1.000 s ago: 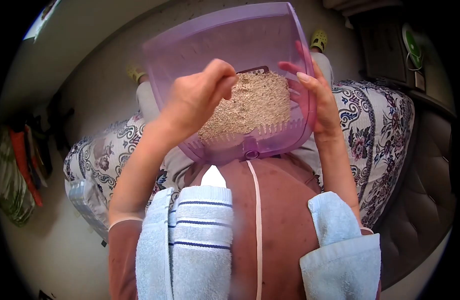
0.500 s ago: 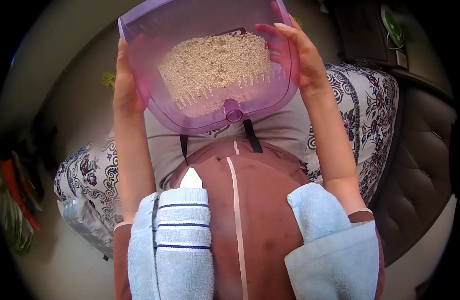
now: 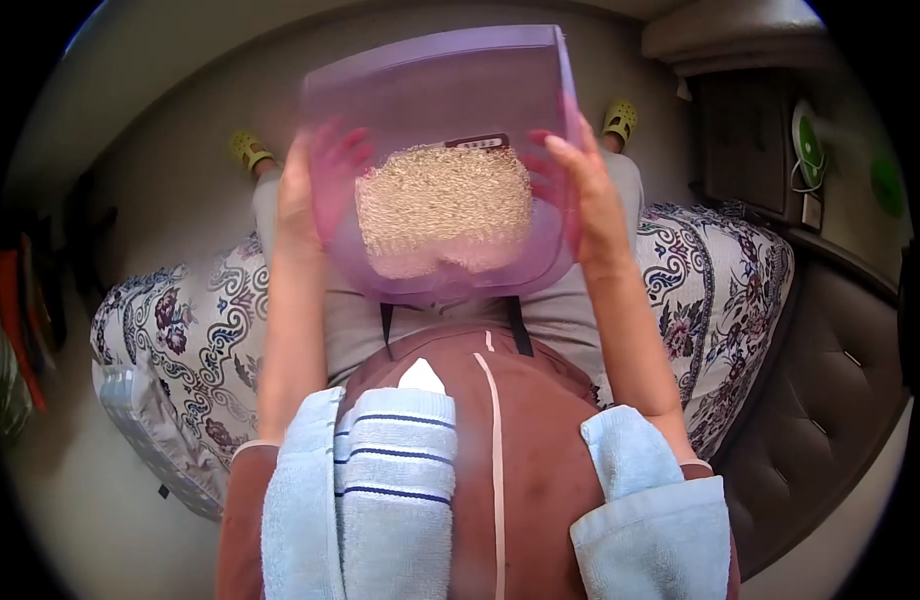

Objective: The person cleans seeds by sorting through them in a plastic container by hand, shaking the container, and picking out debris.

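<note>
A see-through purple plastic bin (image 3: 430,105) with a straight upper edge and rounded lower corners is held up in front of my body. My left hand (image 3: 298,195) grips its left wall, the fingers showing through the plastic. On the opposite wall my right hand (image 3: 585,195) is closed, thumb near the rim and fingers behind. Pale small grains (image 3: 445,200) lie heaped in the middle of the bin, smeared by motion; their exact kind is unclear. Above the grains a dark label strip (image 3: 478,143) shows.
I sit on a flower-patterned cover (image 3: 695,290). A brown tufted headboard (image 3: 820,420) is at right, near a dark cabinet (image 3: 750,140) with a green and white device (image 3: 806,145). Yellow clogs (image 3: 620,118) are on the feet. Light blue towels (image 3: 400,500) hang over the brown top.
The bin sits lower in view, still between both hands, and the grains have shifted into a more compact, blurred heap. More of the floor and both clogs now show.
</note>
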Demonstrator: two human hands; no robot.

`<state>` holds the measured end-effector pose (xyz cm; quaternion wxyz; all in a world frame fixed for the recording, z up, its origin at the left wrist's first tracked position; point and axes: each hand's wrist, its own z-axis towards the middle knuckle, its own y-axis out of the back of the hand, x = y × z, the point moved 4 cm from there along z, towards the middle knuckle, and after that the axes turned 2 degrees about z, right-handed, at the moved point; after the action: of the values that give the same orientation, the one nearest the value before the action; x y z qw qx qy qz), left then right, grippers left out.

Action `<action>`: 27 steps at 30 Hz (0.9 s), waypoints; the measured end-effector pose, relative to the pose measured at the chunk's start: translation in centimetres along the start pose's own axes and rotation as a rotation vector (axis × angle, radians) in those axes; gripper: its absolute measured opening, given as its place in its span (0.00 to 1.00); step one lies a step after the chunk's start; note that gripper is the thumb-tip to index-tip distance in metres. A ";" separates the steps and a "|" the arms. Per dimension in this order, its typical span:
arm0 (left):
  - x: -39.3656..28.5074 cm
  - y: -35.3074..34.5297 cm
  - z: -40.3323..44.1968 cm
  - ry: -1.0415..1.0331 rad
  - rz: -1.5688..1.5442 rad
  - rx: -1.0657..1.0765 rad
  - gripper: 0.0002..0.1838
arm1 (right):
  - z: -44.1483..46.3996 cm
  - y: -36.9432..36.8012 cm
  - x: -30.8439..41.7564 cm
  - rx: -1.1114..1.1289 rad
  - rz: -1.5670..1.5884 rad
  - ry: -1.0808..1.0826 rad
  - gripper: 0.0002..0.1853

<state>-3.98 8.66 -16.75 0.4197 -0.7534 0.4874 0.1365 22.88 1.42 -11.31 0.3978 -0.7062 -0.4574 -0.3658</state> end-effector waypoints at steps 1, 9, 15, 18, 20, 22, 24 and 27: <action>0.2 -1.2 0.0 -0.115 0.074 -0.051 0.31 | 0.7 1.5 -0.1 0.019 0.066 -0.073 0.37; 1.9 -3.7 -2.9 -0.167 0.125 -0.037 0.30 | 0.5 4.1 -1.4 0.027 0.155 0.045 0.39; 0.1 -1.1 -1.6 -0.145 0.138 -0.097 0.31 | 0.9 1.6 -1.0 -0.002 0.092 -0.167 0.38; 2.6 -5.4 -3.0 -0.182 0.163 -0.152 0.32 | 2.3 6.8 -1.4 0.134 0.280 -0.198 0.37; 4.2 -6.9 -4.0 -0.243 0.064 -0.104 0.32 | 1.9 7.2 -0.8 0.134 0.289 -0.149 0.37; 2.3 -4.6 -4.4 -0.129 0.127 -0.135 0.31 | 0.8 4.3 -0.7 0.047 0.227 -0.071 0.38; 0.3 -0.7 -2.9 -0.062 0.074 -0.051 0.31 | -0.9 0.4 -0.7 0.000 0.062 0.013 0.38; -1.4 0.4 -2.6 -0.009 0.086 -0.077 0.30 | -1.3 -1.7 -1.4 0.025 0.124 -0.023 0.36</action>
<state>-5.51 7.46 -14.54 0.3864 -0.7467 0.5119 0.1765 20.67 0.21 -11.59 0.4232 -0.7323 -0.4217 -0.3267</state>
